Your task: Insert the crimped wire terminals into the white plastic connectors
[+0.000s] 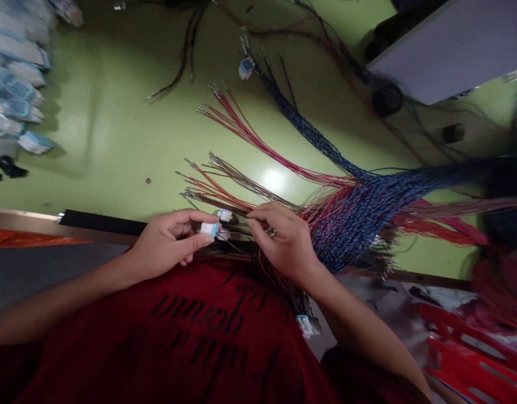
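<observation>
Between the thumb and fingers of my left hand (174, 240) is a small white and light-blue connector housing (209, 229). Another white connector (225, 215) sits just beyond it, close to the table edge. My right hand (284, 233) is closed in a pinch to the right of the housing, apart from it; what its fingertips hold, if anything, is too small to make out. Brown wires (237, 178) and orange wires (208, 185) with metal terminals fan out beyond my hands. A thick bundle of blue-black twisted wires (355, 224) lies beside my right hand.
Packed blue and white connectors (18, 90) lie at the left of the green table (115, 129). Red wires (258, 137) and a blue-white connector (246, 68) are farther back. A pale panel (447, 50) stands at upper right; a red plastic chair (472, 353) is at lower right.
</observation>
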Tool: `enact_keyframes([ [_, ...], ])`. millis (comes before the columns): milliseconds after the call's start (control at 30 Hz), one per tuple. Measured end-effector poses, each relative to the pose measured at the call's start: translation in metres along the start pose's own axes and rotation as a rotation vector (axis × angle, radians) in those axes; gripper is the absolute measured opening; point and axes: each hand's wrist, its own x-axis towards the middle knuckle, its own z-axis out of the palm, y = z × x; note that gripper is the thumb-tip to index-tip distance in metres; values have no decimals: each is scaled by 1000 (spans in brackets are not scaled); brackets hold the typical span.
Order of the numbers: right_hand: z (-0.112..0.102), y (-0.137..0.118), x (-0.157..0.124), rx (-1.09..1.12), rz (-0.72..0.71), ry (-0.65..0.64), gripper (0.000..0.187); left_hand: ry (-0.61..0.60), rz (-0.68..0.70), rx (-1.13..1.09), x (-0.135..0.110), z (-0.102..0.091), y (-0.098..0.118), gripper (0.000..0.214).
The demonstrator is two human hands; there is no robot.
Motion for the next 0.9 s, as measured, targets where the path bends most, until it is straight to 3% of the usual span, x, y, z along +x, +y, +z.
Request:
enact_keyframes([
  [100,9,10,-1,-482,-149,-48,19,4,-14,26,-1,-3,0,29],
  [200,15,16,-2,-625,-210,-57,20,1,-33,38,-1,-4,-1,31],
  [300,10,19,-5,-466,-206,48,16,10,-48,31,-1,-4,-1,32],
  [433,-9,6,-6,-49,-45,135,11,-1,-80,25,1,-2,3,34],
  [600,-13,-29,7,504,-106,-128,7,-69,-79,-15,7,1,7,42],
  [667,-8,-33,13,561,-20,-133,8,-47,-52,-40,9,1,7,40],
  [767,1,-25,17,472,142,-30,8,-21,-39,-56,11,-1,8,37],
  [900,5,-16,17,326,128,10,9,-23,-44,-91,13,-3,8,35],
])
